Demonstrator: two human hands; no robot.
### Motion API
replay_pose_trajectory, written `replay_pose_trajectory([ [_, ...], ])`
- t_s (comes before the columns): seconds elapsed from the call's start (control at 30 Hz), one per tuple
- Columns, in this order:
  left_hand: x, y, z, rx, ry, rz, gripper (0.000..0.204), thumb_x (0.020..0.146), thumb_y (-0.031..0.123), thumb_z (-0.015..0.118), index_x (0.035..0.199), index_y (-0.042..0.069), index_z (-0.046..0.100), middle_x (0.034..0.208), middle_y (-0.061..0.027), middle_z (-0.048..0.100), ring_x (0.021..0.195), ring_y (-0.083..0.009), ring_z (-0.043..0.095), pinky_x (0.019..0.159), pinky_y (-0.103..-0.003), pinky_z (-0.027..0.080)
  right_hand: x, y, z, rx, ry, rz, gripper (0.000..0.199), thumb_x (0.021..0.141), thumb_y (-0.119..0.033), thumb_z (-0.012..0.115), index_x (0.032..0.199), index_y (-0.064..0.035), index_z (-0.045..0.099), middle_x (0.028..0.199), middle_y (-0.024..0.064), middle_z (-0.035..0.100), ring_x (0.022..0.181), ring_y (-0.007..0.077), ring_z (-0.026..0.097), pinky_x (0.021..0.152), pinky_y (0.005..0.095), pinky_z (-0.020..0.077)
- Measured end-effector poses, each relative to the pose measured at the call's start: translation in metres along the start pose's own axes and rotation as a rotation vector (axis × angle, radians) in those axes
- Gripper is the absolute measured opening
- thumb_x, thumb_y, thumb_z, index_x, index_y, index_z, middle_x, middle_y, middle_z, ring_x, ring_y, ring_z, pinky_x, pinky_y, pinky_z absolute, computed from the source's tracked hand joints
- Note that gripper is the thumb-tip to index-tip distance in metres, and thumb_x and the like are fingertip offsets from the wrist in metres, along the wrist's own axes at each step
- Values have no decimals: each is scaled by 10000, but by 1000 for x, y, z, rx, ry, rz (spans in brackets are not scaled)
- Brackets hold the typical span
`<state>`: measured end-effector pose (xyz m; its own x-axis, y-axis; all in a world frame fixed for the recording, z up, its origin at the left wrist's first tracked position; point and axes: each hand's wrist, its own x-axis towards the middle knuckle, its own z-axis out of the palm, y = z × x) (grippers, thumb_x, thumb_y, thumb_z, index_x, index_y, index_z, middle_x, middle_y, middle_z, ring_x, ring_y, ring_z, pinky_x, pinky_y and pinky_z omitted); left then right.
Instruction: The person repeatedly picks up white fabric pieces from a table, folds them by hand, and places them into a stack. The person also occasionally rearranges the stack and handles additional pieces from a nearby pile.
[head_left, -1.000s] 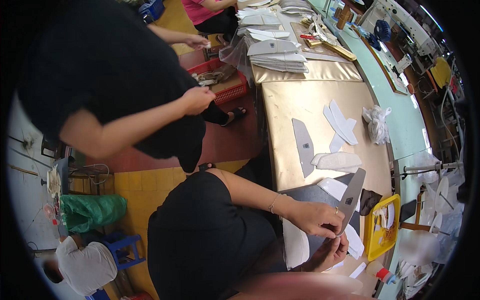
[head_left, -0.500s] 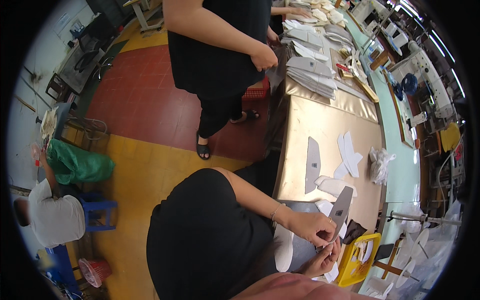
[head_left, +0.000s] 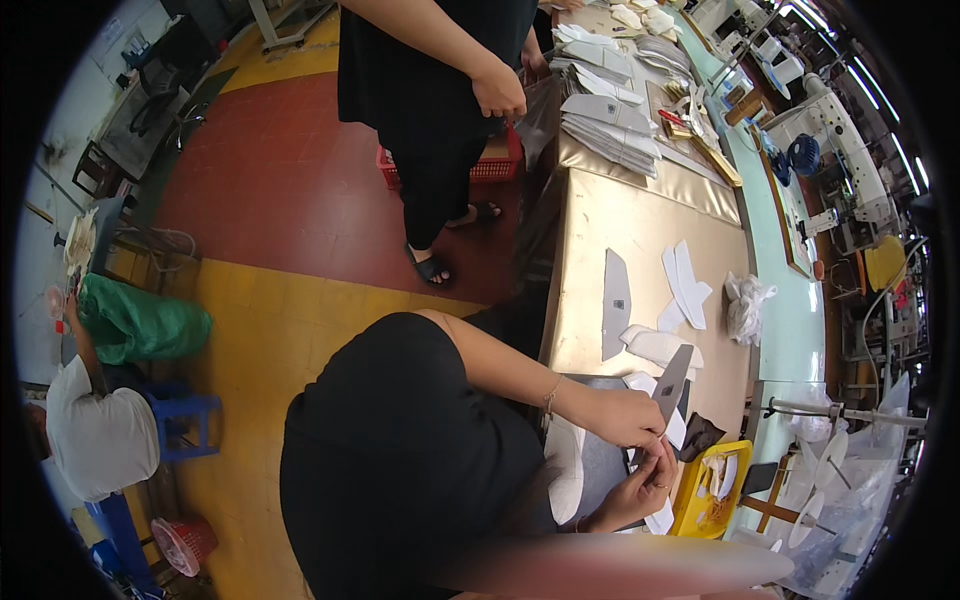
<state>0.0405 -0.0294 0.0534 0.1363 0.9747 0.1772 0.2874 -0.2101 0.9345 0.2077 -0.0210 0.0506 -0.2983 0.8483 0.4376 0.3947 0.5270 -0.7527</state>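
A long grey flat piece (head_left: 672, 381) with a small dark mark slants up from between my hands. My left hand (head_left: 625, 416) comes in from the left, fingers closed at the piece's lower end. My right hand (head_left: 645, 488) is just below, its fingers pinched together against the left fingertips; what they pinch is too small to make out. Under the hands lies a dark grey surface (head_left: 598, 485), with an off-white padded piece (head_left: 565, 470) at its left. A similar grey piece (head_left: 615, 305) and crossed white pieces (head_left: 685, 288) lie on the gold-coloured table cover (head_left: 590, 225).
A yellow basket (head_left: 685, 510) with white scraps stands right of my hands, near a dark cloth (head_left: 703, 436). A white plastic bag (head_left: 746, 310) lies farther off. Stacked grey pieces (head_left: 610, 130) fill the far table. A person in black (head_left: 430, 90) stands at the left.
The view has shifted a little. My left hand has turned so its back shows more, and my right hand's fingers are straighter. The standing person's hand and feet have shifted slightly.
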Motion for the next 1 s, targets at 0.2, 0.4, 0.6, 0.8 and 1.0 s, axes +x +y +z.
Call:
replay_pose_trajectory([
  [0.2,-8,4,-6,-70,155,340,267,937,231,625,843,-18,650,796,-159,624,756,-350,629,667,-401,484,10,-21,-2,45,28,-180,181,1002,-63,568,1075,82,650,1114,175,672,940,219,669,794,299,565],
  [0.4,-1,13,-18,-19,155,465,277,942,230,624,797,-7,627,762,-150,597,723,-334,610,647,-406,469,21,-28,-7,-175,3,-227,154,1025,-77,515,1031,47,605,1084,166,644,914,258,649,757,316,560],
  [0.6,9,10,-17,21,94,570,279,926,232,633,761,7,614,743,-143,582,719,-338,602,628,-417,463,19,-11,-15,-239,0,-314,115,1031,-60,471,1038,33,537,1066,148,545,965,241,564,775,321,512],
  [0.8,10,14,-15,-8,-19,550,306,927,224,628,720,1,596,731,-147,569,717,-334,598,626,-415,456,13,-19,-24,-246,13,-225,23,993,-20,504,995,0,515,1037,161,516,981,297,537,805,374,480],
  [1.0,0,12,-29,-46,-37,397,331,931,237,626,713,-8,584,730,-142,562,734,-310,597,644,-396,451,9,-27,-20,10,-163,8,154,1033,-146,495,968,-6,506,930,107,524,873,191,517,751,306,434],
])
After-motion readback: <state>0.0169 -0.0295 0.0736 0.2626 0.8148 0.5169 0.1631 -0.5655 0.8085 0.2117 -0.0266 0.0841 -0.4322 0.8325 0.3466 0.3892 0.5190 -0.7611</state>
